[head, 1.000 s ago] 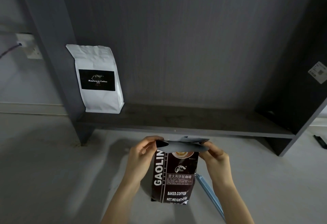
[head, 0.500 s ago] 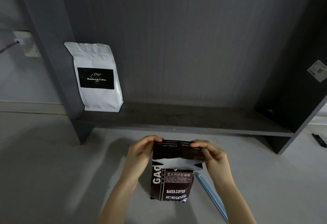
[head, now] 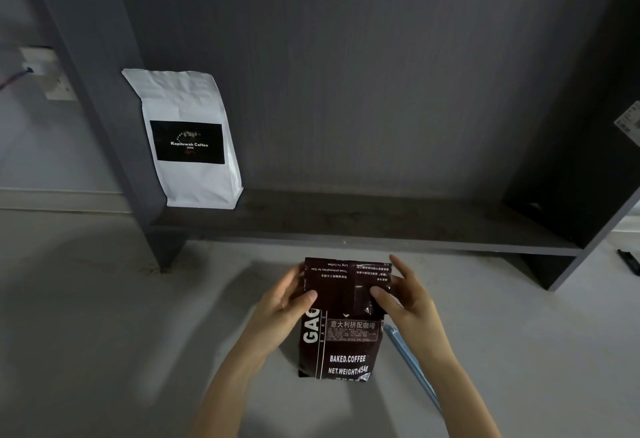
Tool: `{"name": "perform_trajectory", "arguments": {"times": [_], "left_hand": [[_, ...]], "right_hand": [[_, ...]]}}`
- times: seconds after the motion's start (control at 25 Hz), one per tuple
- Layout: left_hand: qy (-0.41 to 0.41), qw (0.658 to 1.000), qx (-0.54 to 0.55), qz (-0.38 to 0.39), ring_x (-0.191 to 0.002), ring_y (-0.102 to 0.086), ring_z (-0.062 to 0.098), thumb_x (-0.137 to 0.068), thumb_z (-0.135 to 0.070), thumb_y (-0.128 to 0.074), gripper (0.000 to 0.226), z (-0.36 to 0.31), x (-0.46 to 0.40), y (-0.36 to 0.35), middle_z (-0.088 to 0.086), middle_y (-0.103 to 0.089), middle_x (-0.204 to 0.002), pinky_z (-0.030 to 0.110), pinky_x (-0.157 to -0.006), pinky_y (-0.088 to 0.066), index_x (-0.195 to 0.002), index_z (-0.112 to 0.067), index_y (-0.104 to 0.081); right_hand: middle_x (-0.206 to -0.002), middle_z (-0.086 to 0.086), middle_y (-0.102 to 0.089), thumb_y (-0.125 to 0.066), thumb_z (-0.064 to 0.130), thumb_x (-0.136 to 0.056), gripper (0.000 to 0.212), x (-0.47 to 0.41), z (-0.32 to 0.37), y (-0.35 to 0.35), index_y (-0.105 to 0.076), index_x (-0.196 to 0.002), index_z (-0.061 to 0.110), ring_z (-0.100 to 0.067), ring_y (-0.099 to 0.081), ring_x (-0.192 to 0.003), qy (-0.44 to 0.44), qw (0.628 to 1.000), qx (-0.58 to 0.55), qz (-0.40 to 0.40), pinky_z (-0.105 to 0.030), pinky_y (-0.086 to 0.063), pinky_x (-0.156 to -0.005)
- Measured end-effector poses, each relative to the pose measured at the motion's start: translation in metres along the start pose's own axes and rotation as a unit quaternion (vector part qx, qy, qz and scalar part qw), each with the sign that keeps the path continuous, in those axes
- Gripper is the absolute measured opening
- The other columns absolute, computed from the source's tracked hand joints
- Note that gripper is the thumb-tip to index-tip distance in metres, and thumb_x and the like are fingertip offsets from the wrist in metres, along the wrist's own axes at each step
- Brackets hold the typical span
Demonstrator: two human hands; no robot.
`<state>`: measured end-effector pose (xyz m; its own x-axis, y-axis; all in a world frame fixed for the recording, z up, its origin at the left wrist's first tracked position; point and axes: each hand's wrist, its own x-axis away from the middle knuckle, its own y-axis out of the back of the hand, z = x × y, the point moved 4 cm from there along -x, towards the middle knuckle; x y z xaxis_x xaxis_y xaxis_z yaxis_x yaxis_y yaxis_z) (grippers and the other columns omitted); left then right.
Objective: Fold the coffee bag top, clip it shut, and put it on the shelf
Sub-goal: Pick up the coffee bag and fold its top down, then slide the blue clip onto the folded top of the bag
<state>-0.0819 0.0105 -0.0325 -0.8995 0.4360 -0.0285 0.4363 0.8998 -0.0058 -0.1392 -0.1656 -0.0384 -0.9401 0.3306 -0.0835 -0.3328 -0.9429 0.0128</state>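
A dark brown coffee bag [head: 341, 351] stands upright on the pale floor in front of me. Its top flap is folded forward and down over the front, showing upside-down print. My left hand [head: 284, 302] pinches the flap's left edge, thumb on the front. My right hand [head: 403, 295] pinches the right edge the same way. A long light-blue clip [head: 412, 365] lies on the floor just right of the bag, partly hidden by my right forearm. The dark grey shelf [head: 381, 226] runs low across the view behind the bag.
A white coffee bag [head: 190, 140] with a black label stands at the shelf's left end against the upright panel [head: 93, 91]. A wall socket [head: 48, 74] with a cable sits far left. A small black object [head: 628, 261] lies on the floor at the far right.
The bag's top flap has been folded further down over the front, hiding the silver lining seen earlier. Both hands have followed it, staying at the flap's two edges.
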Motion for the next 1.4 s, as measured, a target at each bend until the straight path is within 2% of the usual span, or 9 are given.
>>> {"name": "perform_trajectory", "arguments": {"times": [0.12,0.28,0.56,0.64,0.76,0.88,1.04,1.24,1.4], "left_hand": [[0.016,1.0,-0.014,-0.01,-0.08,-0.056,-0.023,-0.085,-0.01,-0.053,0.026,0.012,-0.001,0.002,-0.025,-0.058,-0.097,-0.004,-0.067,-0.041,-0.102,-0.03,-0.054],[-0.013,0.999,-0.032,-0.019,-0.083,-0.063,-0.008,-0.084,-0.009,-0.054,0.014,0.016,-0.001,0.001,-0.021,-0.073,-0.081,0.001,-0.069,-0.044,-0.088,-0.022,-0.058],[-0.047,0.997,-0.041,-0.046,-0.073,-0.065,-0.006,-0.084,0.001,-0.052,0.018,0.02,-0.004,-0.002,-0.015,-0.074,-0.073,0.004,-0.066,-0.047,-0.077,-0.015,-0.056],[-0.052,0.997,-0.039,-0.047,-0.073,-0.064,-0.007,-0.084,0.002,-0.051,0.017,0.021,-0.004,-0.002,-0.006,-0.073,-0.072,0.004,-0.067,-0.046,-0.078,-0.013,-0.056],[-0.052,0.997,-0.025,-0.057,-0.073,-0.063,-0.007,-0.084,0.002,-0.052,0.015,0.023,-0.004,-0.001,-0.003,-0.07,-0.073,0.004,-0.068,-0.046,-0.078,-0.011,-0.056],[-0.049,0.997,-0.013,-0.057,-0.074,-0.064,-0.007,-0.084,-0.001,-0.053,0.013,0.024,-0.003,0.001,-0.01,-0.073,-0.072,0.003,-0.068,-0.046,-0.078,-0.012,-0.057],[-0.043,0.997,-0.017,-0.054,-0.076,-0.063,-0.007,-0.085,-0.007,-0.053,0.006,0.026,-0.003,0.002,-0.018,-0.073,-0.075,0.002,-0.068,-0.045,-0.082,-0.01,-0.056],[-0.034,0.998,-0.007,-0.054,-0.082,-0.064,-0.004,-0.086,-0.008,-0.053,0.006,0.028,-0.003,0.002,-0.013,-0.073,-0.079,0.003,-0.073,-0.046,-0.086,-0.012,-0.058],[-0.024,0.998,-0.005,-0.06,-0.087,-0.064,-0.001,-0.085,-0.012,-0.054,0.008,0.03,-0.002,0.004,-0.007,-0.072,-0.085,0.004,-0.074,-0.047,-0.085,-0.019,-0.059]], "right_hand": [[-0.088,0.002,-0.07,-0.06,0.004,-0.08,0.022,-0.001,-0.005,0.001,-0.062,-0.088,0.024,-0.014,-0.064,-0.088,-0.001,1.0,0.023,-0.02,-0.015,-0.053,-0.065],[-0.073,-0.006,-0.069,-0.065,0.011,-0.078,0.017,-0.001,-0.011,0.003,-0.063,-0.073,0.027,-0.016,-0.065,-0.077,-0.001,0.995,0.084,-0.061,-0.036,-0.051,-0.072],[-0.053,0.02,-0.064,-0.063,0.009,-0.08,0.024,0.001,-0.009,0.002,-0.057,-0.069,0.03,0.006,-0.058,-0.06,0.033,0.99,0.119,-0.072,-0.006,-0.042,-0.051],[-0.06,0.013,-0.066,-0.061,0.009,-0.081,0.021,0.001,-0.009,-0.001,-0.057,-0.072,0.027,0.003,-0.061,-0.065,0.03,0.991,0.116,-0.065,-0.008,-0.045,-0.052],[-0.087,0.003,-0.07,-0.063,0.01,-0.079,0.015,0.0,-0.012,0.003,-0.061,-0.086,0.023,-0.012,-0.065,-0.088,-0.003,0.996,0.087,-0.016,-0.028,-0.055,-0.072],[-0.102,0.009,-0.065,-0.068,0.016,-0.076,0.027,0.006,-0.02,0.019,-0.058,-0.09,0.037,-0.008,-0.058,-0.102,-0.034,0.985,0.168,0.035,-0.031,-0.048,-0.085],[-0.094,0.002,-0.062,-0.069,0.013,-0.075,0.025,0.022,-0.047,0.049,-0.057,-0.087,0.031,-0.017,-0.06,-0.09,-0.108,0.971,0.211,-0.039,-0.019,-0.044,-0.072],[-0.102,-0.008,-0.057,-0.066,0.012,-0.074,0.034,0.034,-0.086,0.058,-0.057,-0.106,0.018,-0.022,-0.057,-0.09,-0.184,0.933,0.301,-0.064,-0.027,-0.044,-0.077],[-0.107,-0.01,-0.062,-0.056,0.003,-0.075,0.034,0.036,-0.098,0.059,-0.06,-0.106,0.017,-0.027,-0.06,-0.098,-0.189,0.902,0.376,-0.092,-0.037,-0.05,-0.085]]}}
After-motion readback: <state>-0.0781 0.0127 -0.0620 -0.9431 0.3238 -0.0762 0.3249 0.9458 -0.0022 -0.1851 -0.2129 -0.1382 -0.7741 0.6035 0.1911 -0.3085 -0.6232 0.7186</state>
